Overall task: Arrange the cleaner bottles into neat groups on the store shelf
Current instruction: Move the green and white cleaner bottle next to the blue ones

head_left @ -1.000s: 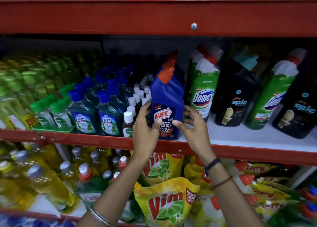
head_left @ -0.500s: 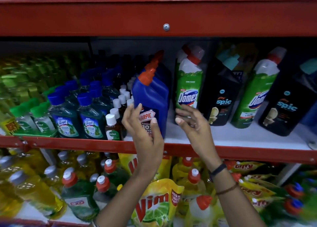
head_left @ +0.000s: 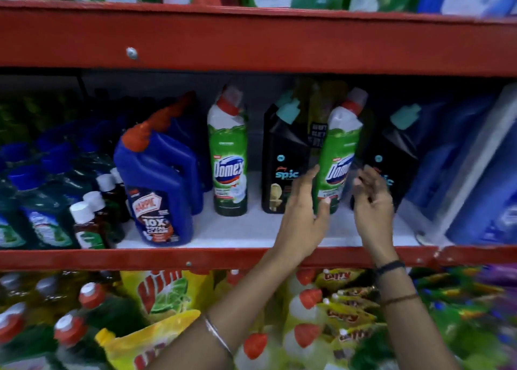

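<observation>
Moved off Harpic (head_left: 159,202) | left hand (head_left: 302,216) grips right-side Domex bottle (head_left: 340,151); right hand (head_left: 372,202) — loosely open

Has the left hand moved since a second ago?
Yes. The left hand quit the blue Harpic bottle and went right along the shelf to the right-hand Domex bottle, which it grips.

A bare strip of white shelf (head_left: 251,234) runs along the front, behind the red lip (head_left: 195,257). We see an open gap between the left Domex (head_left: 228,157) and left Spic (head_left: 281,157), and a narrower one beside the Harpic (head_left: 159,190). The right Domex (head_left: 337,157) stands tight between left Spic and right Spic (head_left: 391,157); our left hand (head_left: 302,218) and right hand (head_left: 372,202) fill both sides. Leftward, small bottles (head_left: 89,224) crowd in; the red beam (head_left: 251,42) hangs close over the caps.
</observation>
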Available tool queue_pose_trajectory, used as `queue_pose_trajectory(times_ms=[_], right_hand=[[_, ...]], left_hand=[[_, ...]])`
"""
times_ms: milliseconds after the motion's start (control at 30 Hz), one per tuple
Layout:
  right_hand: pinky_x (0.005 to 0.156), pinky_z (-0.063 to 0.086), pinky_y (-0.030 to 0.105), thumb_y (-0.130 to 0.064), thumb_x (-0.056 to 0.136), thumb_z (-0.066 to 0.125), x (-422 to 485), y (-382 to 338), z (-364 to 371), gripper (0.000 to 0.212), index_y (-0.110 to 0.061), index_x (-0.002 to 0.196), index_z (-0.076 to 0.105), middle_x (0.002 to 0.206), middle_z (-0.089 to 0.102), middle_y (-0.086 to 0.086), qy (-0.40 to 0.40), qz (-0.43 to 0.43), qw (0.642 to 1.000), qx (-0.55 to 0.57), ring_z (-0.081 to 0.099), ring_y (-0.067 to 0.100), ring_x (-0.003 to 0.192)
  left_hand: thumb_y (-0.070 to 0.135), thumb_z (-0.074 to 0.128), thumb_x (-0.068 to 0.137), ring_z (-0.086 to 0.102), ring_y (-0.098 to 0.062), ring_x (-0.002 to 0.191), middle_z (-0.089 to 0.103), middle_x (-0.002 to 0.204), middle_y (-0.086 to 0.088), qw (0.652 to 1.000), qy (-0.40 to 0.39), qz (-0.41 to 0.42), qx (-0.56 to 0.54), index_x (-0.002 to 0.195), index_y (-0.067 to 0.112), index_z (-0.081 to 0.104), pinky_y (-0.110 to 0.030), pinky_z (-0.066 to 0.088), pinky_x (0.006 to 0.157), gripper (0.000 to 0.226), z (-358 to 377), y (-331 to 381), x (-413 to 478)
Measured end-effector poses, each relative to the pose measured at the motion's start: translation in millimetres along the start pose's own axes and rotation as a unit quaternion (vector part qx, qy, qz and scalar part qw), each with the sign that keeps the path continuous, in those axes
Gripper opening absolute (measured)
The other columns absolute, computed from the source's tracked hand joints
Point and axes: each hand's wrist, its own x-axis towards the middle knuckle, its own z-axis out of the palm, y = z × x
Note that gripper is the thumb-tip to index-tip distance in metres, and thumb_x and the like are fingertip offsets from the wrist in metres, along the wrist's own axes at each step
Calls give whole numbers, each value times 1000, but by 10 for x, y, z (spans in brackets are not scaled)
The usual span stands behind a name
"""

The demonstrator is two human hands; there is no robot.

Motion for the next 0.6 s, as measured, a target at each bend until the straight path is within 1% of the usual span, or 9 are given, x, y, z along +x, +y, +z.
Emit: queue_pose_trajectory(times_ms=[67,100,167,200,267,333,467,533,600], right_hand=[[80,32,-6,-9,98,44,123,86,22,42,-1,139,39,116,50,-16,-47,11,999,-14,45,-10,106],[85,33,-3,-4,97,42,175,128,42,45,1,141,34,115,50,-17,-73,19,997,-18,45,-7,109],[98,38,15,3,95,39,259,193,80,50,0,144,28,123,54,-3,-112,35,993,-19,50,11,117],[99,41,21,5,94,39,285,207,94,50,-2,143,31,127,55,3,-122,33,992,-21,53,15,116],[93,45,21,7,92,38,314,206,106,46,-7,135,41,125,58,6,-133,17,990,-32,59,13,110],[94,48,25,7,92,40,315,178,83,44,-9,132,45,126,61,9,-136,14,990,-36,60,17,112],[92,53,29,2,90,54,251,80,-87,43,-11,132,50,120,66,14,-122,15,992,-27,63,20,108],[91,54,40,-2,89,58,186,17,-180,42,-17,128,54,113,70,13,-125,12,992,-28,66,22,105],[89,55,49,-6,87,63,99,-70,-221,40,-20,124,55,109,70,13,-121,24,992,-8,67,26,103]], left_hand=[[3,53,92,35,-16,136,35,150,-13,999,-21,-33,9,148,9,26,0,20,99,62,172,-22,150],[1,54,91,35,-22,138,33,151,-15,998,-23,-48,16,149,8,23,-5,21,100,65,243,-34,212],[-3,54,90,37,-29,137,33,150,-19,997,-8,-66,26,149,7,19,-11,25,99,69,348,-55,286],[-5,53,90,38,-30,136,33,149,-19,997,2,-71,28,149,7,18,-15,28,99,71,382,-63,301],[-7,52,88,41,-31,133,33,148,-20,997,13,-71,34,150,8,16,-25,36,101,73,429,-78,307],[-8,53,87,44,-32,130,34,147,-19,996,19,-71,50,150,10,15,-33,41,100,77,460,-80,297],[-9,57,81,54,-31,118,43,144,-16,994,32,-65,83,150,15,21,-28,43,85,81,452,-32,256],[-10,57,80,60,-32,109,49,139,-16,991,47,-42,115,149,16,26,-32,47,78,80,396,-7,222],[-10,56,79,62,-29,105,54,135,-14,990,64,-19,125,148,19,30,-27,47,76,79,310,19,171]])
